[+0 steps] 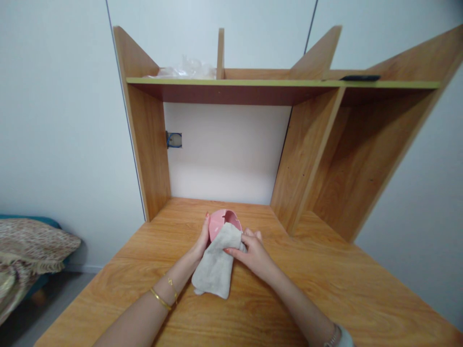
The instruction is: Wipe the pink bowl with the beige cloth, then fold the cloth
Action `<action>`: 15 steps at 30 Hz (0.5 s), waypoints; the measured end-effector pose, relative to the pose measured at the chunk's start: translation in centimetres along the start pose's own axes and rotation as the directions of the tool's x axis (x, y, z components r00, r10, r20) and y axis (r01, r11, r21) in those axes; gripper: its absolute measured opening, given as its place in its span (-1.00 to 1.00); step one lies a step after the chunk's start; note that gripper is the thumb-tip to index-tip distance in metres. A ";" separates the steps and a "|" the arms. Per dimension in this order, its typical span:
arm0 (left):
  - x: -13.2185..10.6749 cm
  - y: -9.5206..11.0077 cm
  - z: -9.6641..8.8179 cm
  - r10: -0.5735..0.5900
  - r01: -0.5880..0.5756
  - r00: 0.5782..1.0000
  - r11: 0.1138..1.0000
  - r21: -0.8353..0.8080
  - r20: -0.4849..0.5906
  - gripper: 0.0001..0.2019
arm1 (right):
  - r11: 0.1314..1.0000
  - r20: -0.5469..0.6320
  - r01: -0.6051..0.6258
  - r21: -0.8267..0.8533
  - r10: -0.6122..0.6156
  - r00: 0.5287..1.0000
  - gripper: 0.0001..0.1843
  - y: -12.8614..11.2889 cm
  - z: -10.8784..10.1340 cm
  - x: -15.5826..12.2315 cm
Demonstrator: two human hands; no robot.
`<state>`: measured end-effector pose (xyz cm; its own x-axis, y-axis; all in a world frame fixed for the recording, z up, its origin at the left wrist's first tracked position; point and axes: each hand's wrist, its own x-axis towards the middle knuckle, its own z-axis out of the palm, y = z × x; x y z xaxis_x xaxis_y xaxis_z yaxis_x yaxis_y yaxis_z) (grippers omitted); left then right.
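1. I see a smooth, rounded pink vessel (217, 225) with a jagged-edged opening, held just above or on the desk near its middle; I cannot tell which.
2. My left hand (203, 239) curves around the vessel's left side, gripping it.
3. My right hand (252, 248) pinches a soft, matte grey cloth (215, 270) between thumb and fingers; the cloth overlaps the vessel's front and hangs in folds.
4. Beneath me spreads the wood-grained desk (318, 294), with a wooden hutch (148, 144) behind.
5. Crinkled clear plastic (188, 70) and a slim black object (360, 77) lie on its upper shelf.
6. At left, I view a fringed, woven throw (36, 241) beside pale walls.
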<state>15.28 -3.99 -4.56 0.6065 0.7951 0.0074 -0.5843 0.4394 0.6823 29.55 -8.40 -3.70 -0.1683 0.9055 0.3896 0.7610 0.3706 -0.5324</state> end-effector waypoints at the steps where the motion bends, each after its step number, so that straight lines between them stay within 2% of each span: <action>1: 0.0 0.0 0.0 0.007 -0.007 1.000 1.000 0.001 0.006 -0.29 | 1.000 -0.006 0.001 0.000 -0.001 1.000 -0.74 0.0 0.0 0.0; 9: -0.7 0.0 0.3 -0.054 0.049 0.994 0.997 0.053 0.098 -0.20 | 0.998 -0.076 -0.017 0.060 0.021 0.997 -0.82 0.6 0.1 -0.1; 15: -0.4 -0.4 -1.3 -0.082 0.064 0.984 0.992 0.113 0.161 -0.20 | 0.988 -0.155 0.021 0.155 0.004 0.988 -0.86 0.4 0.0 -0.1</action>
<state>14.60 -3.90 -5.83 0.7311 0.6787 0.0691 -0.4798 0.4395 0.7594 29.86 -8.35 -3.90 -0.0664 0.8637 0.4995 0.6510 0.4169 -0.6344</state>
